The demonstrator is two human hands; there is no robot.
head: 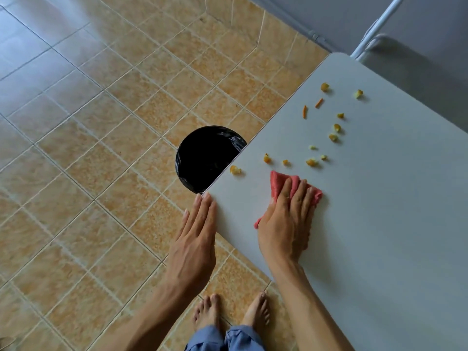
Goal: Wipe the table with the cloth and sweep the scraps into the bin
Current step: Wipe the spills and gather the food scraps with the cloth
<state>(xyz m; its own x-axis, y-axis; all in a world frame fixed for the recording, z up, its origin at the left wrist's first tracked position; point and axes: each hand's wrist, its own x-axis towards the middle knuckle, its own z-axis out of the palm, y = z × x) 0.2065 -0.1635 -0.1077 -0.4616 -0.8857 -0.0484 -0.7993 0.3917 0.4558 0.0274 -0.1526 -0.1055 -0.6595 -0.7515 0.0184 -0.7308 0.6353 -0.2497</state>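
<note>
A white table [379,224] fills the right side of the head view. Several orange peel scraps [267,158] lie scattered across it, from its left edge up toward the far corner. My right hand [286,219] presses flat on a red cloth [278,184] on the tabletop, just below the nearest scraps. My left hand [196,236] rests with straight fingers along the table's left edge, holding nothing. A round bin [205,158] lined with a black bag stands on the floor, partly tucked under that edge, just beyond my left fingertips.
The floor [88,148] is tan tile. My bare feet [230,312] stand near the table's near corner. A white metal frame [377,31] and a grey wall sit behind the table's far corner.
</note>
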